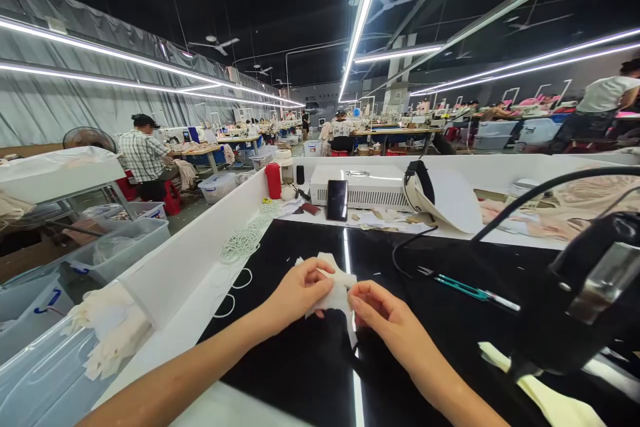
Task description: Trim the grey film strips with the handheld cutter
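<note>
Above the glossy black tabletop (pixel 280 360), a small piece of cream-white fabric (pixel 336 299) is held between my two hands. My left hand (pixel 306 288) is closed, its thumb on top of the fabric and some fingers hidden behind it. On the fabric's right edge, my right hand (pixel 379 307) pinches with thumb and forefinger. A narrow strip of the piece hangs down beside the right fingertips. White elastic loops (pixel 225 305) lie on the table to the left of my left hand.
A heap of pale elastic bands (pixel 243 240) lies along the left wall. Teal-handled tweezers (pixel 460 285) rest at right, near a black machine head (pixel 575 293) and pale yellow strips (pixel 555 400). A phone (pixel 337 200) leans against a white box (pixel 357 180). Co-workers sit farther back.
</note>
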The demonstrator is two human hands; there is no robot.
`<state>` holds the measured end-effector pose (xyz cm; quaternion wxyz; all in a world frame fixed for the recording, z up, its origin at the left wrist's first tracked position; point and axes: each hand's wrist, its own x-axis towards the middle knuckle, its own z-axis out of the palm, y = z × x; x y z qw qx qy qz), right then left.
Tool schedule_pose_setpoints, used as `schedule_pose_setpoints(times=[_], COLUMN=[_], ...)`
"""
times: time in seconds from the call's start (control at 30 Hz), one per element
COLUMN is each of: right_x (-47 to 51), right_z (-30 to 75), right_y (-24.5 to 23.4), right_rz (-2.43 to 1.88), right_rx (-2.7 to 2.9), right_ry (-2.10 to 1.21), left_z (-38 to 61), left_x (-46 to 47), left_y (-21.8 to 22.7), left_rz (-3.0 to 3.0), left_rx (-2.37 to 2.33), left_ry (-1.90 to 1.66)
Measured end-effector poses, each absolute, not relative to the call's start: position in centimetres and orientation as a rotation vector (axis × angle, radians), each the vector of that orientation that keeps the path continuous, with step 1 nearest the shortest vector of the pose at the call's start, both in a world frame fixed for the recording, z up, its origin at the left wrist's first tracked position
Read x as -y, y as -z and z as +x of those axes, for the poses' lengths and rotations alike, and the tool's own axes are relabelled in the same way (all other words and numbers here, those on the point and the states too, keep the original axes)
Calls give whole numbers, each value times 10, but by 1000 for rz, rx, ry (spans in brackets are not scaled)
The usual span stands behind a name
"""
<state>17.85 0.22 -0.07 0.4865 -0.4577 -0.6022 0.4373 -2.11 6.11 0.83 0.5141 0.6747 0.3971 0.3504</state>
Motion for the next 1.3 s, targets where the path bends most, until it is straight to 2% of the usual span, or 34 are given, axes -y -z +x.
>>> schedule_pose_setpoints(times=[0.17,0.37,0.53,0.73,0.97,1.3], right_x=[-22,-58,-76,-79,-78,-78], right_z=[176,181,176,172,169,161], right_y=[3,6,10,21,30,36], right_rz=[-1194,-1353,-1484,-1626,-1707,-1654], right_rx=[1435,1549,1744,1927,2031,2021], right_ry=[-939,-572,-258,-30,115,108], left_z=[-19,-20,-19,-15,-16,-22], left_x=[-87,-117,-130,-138,-138,-131], left_y=[-17,-27,-28,-11,6,6], left_rz=[1772,2082,2369,2681,2876,2941], left_rx=[-984,-1062,-1167,-1197,-1255,-1379], left_ry=[-885,-874,-772,-542,-353,-341])
